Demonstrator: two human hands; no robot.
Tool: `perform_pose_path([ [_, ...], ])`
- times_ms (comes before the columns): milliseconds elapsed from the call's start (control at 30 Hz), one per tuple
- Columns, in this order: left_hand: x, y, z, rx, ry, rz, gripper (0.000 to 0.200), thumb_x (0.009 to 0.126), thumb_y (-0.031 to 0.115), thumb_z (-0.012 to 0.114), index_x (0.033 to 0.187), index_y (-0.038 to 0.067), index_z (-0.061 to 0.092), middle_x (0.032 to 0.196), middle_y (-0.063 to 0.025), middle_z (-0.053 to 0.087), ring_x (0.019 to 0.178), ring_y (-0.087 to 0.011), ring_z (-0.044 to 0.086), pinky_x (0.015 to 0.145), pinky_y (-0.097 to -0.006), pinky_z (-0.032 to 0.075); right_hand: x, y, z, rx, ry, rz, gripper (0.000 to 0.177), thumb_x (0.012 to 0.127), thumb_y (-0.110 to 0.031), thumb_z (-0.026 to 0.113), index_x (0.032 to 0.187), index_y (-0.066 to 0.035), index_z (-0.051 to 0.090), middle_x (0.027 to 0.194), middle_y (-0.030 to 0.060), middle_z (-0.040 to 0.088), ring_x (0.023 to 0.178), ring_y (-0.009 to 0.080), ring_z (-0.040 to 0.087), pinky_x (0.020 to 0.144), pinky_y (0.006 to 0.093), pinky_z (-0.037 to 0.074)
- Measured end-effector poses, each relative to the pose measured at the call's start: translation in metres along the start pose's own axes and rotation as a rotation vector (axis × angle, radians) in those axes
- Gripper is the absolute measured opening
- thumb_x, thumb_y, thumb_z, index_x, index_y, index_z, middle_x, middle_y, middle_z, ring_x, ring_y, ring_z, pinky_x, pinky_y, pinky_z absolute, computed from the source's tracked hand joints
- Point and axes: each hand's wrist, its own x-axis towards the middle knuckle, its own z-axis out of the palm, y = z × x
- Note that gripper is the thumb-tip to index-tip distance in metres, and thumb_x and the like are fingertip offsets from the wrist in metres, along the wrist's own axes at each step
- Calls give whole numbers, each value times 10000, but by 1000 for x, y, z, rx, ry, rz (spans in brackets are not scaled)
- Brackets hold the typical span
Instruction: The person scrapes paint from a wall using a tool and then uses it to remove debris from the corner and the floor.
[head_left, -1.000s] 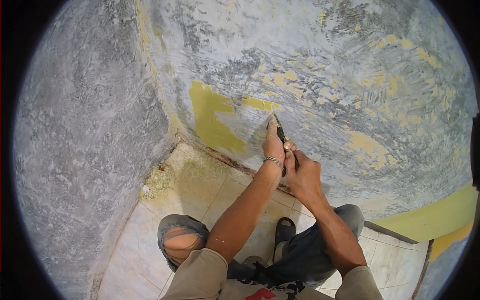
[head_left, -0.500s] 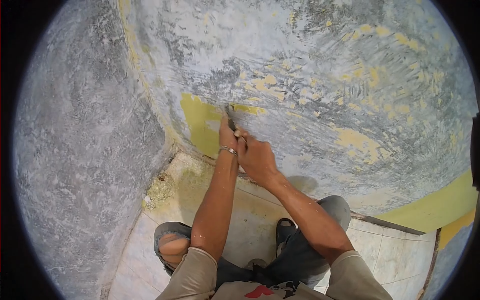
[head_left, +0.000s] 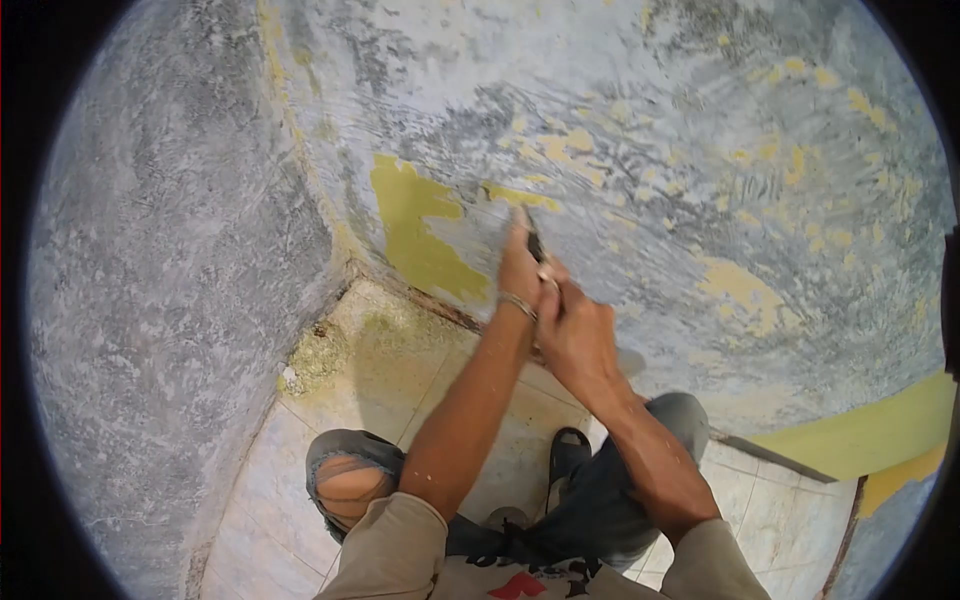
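In the head view, my left hand [head_left: 517, 268] and right hand [head_left: 580, 335] grip one tool [head_left: 535, 243], the left nearer its tip. It slants up-left from my right fist, tip near a yellow paint strip [head_left: 520, 196] (contact too blurred to tell) on the grey wall [head_left: 640, 265]. Tiled floor [head_left: 270, 490] lies below; a side wall [head_left: 180, 300] stands left.

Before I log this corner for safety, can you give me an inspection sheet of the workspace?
Surface: scuffed grey wall with a yellow-green patch.
Job's things: dark tool, blurred, tip near a thin yellow strip.
Clutter: rough yellowish patch in the floor corner; whether loose, can't tell.
Grip: right hand closed on the tool, left hand along it.
Cables: nothing seen.
Surroundings: tiled floor, side wall, dark sandal.
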Motion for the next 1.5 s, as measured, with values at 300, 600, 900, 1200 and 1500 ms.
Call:
perform_pose_path([
  [300,44,39,-37,-135,-41,17,481,877,551,459,668,121,398,437,3,324,323,-135,333,385,-306,369,27,-18,26,105,-90,-63,282,882,-203,500,855,45,631,675,274,573,647,447,583,598,486,474],
  [600,-27,-32,41,-182,50,-166,579,842,630,466,653,84,422,468,-27,372,353,-169,388,359,-304,368,-7,6,-58,9,-40,29,272,892,-203,507,856,37,629,602,251,552,568,393,596,544,442,456],
  [900,43,34,-24,-124,-58,-20,523,875,577,452,653,103,434,468,-24,394,356,-138,388,346,-276,360,36,-20,12,46,-49,-10,275,881,-189,509,787,46,619,636,269,560,606,430,588,558,467,465],
  [1200,4,0,-2,-68,14,-47,518,861,595,470,679,113,416,483,-11,367,357,-141,366,345,-276,344,7,-12,-22,39,-123,40,283,887,-199,493,859,46,633,639,271,565,596,428,586,572,461,464],
  [1500,-1,6,8,14,5,-56,578,843,634,462,636,97,404,483,-37,385,356,-163,391,348,-297,359,10,-15,-20,6,-101,88,281,883,-195,499,886,52,632,653,281,561,627,421,597,588,457,467],
])
